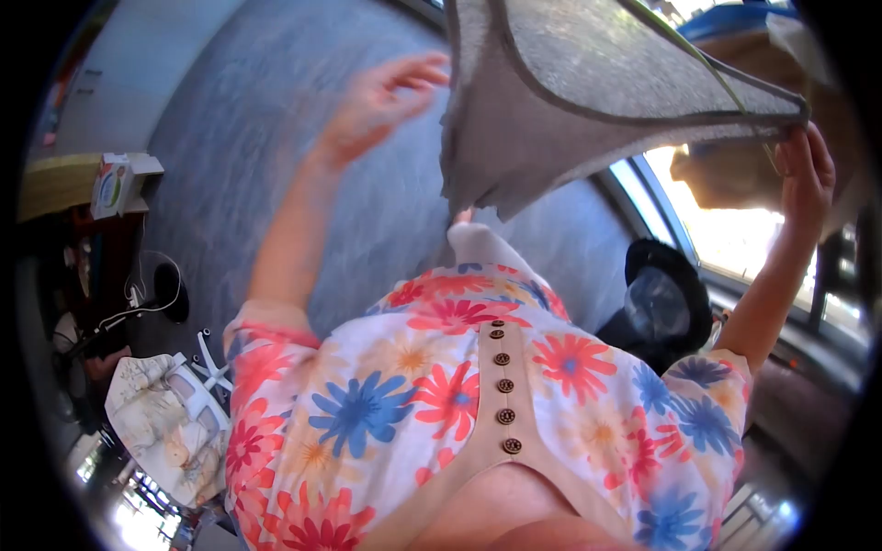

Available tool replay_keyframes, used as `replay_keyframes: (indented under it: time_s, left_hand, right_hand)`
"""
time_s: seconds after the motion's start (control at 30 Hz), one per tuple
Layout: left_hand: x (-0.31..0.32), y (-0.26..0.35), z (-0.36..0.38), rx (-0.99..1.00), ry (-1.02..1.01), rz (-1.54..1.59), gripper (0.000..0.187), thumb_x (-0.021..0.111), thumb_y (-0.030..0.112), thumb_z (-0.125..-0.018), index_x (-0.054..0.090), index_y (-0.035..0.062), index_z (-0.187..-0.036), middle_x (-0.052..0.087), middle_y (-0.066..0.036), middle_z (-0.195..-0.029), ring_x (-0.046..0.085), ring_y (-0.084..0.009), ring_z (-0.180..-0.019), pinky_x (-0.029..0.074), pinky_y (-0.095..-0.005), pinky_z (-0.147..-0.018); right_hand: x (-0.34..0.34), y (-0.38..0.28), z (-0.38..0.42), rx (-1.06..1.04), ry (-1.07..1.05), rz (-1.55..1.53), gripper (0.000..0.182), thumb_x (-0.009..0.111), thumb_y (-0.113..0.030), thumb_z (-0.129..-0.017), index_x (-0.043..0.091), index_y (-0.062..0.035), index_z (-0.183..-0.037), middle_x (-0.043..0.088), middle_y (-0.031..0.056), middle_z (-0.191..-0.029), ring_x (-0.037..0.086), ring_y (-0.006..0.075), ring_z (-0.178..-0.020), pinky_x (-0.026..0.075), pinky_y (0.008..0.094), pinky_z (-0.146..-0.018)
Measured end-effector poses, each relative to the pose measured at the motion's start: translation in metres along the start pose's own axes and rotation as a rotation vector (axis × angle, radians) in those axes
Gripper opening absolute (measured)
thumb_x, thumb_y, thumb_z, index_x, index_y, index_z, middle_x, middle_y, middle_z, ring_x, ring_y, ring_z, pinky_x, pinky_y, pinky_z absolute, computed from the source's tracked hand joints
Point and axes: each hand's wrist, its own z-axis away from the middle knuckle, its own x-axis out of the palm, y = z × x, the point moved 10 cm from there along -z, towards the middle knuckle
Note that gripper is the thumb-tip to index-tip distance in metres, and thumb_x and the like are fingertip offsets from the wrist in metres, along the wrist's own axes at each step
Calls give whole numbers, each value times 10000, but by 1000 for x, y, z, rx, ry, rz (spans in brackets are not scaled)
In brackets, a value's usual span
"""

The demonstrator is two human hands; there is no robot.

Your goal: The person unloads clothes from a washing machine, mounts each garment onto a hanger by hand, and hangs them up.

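A thin grey garment (542,138) with darker curved seams hangs at the top of the view, spread out and partly see-through, its lower edge ragged. My right hand (808,174) pinches its right corner, fingers closed on the cloth. A narrow green strip (712,73) runs along the upper edge of the cloth and dangles near that hand. Left of the garment, my left hand (386,106) is raised, blurred by motion, its fingers loosely bent and apart with nothing visible in them. Its fingertips are close to the garment's left edge.
Grey floor (239,138) spreads below. At left, a small white box (115,188) sits on a wooden surface, with a cable (138,308) beneath. A cloth-covered chair (170,422) stands lower left. Right of me are a black round object (666,294) and a bright window (726,239).
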Motion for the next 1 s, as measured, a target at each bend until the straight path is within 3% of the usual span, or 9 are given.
replay_keyframes:
  time_s: [0.1, 0.13, 0.2, 0.47, 0.57, 0.6, 0.7, 0.83, 1.0]
  left_hand:
    - [19, -87, -31, -316, -318, 124, 333, 603, 6, -752, 551, 23, -1081, 572, -12, -982, 528, -116, -851, 460, -280, -769]
    - [6, -99, -43, -359, -202, 319, 258, 605, -11, -732, 601, 31, -986, 594, -18, -938, 539, -115, -815, 464, -287, -719]
    - [-39, -107, -59, -140, -238, -359, 208, 618, 78, -774, 612, 49, -980, 606, -5, -964, 554, -114, -868, 474, -306, -765]
    - [-254, 68, -50, 127, 823, -931, 280, 595, 79, -660, 595, 80, -940, 586, -84, -920, 585, -248, -798, 473, -334, -684]
    - [-266, 55, -105, 135, 277, -1153, 243, 560, 60, -690, 583, 85, -931, 586, -80, -916, 584, -272, -776, 474, -348, -671]
    - [-289, 91, -104, 344, 475, -1228, 215, 538, 42, -708, 588, 96, -910, 586, -93, -877, 579, -295, -735, 472, -369, -640]
    - [-371, 142, -110, 263, 936, -1122, 165, 532, 40, -722, 605, 106, -854, 584, -103, -858, 572, -315, -705, 469, -380, -613]
    - [-398, 142, -183, 386, 590, -1154, 116, 515, 40, -750, 621, 78, -776, 591, -105, -771, 575, -307, -695, 459, -383, -594]
    - [-456, 159, -270, 341, 519, -946, 139, 552, 78, -763, 644, 60, -865, 624, -131, -785, 612, -273, -700, 472, -326, -599]
  right_hand:
    - [2, -8, -53, 6, 62, -57, 134, 580, -93, -835, 600, -19, -945, 416, -65, -588, 331, 22, -525, 229, 196, -472]
    - [-5, -3, -71, -31, 102, -33, 137, 594, -94, -823, 606, -18, -936, 433, -61, -592, 342, 24, -514, 246, 189, -463]
    - [13, 1, -118, -41, 127, 6, 124, 613, -93, -807, 620, -19, -906, 474, -54, -598, 371, 15, -504, 271, 170, -446]
    - [108, 21, -286, -61, 71, -66, 102, 599, -112, -829, 620, -13, -816, 460, -61, -535, 349, -6, -434, 277, 162, -383]
    - [143, 12, -330, -77, 71, -59, 139, 597, -148, -834, 621, -14, -803, 449, -66, -523, 352, -7, -424, 269, 161, -377]
    - [150, 15, -339, -83, 94, -30, 140, 601, -151, -831, 623, -15, -801, 451, -68, -522, 352, -8, -419, 266, 161, -378]
    - [168, 22, -368, -41, 151, -139, 155, 607, -181, -829, 618, -31, -792, 442, -64, -511, 354, 0, -412, 276, 165, -377]
    - [184, 13, -423, 11, 185, -54, 169, 611, -202, -824, 606, -41, -773, 431, -62, -507, 357, 11, -408, 281, 175, -371]
    - [201, 2, -503, 62, 225, -37, 196, 619, -233, -820, 563, -91, -697, 392, -76, -501, 331, 10, -388, 256, 184, -347]
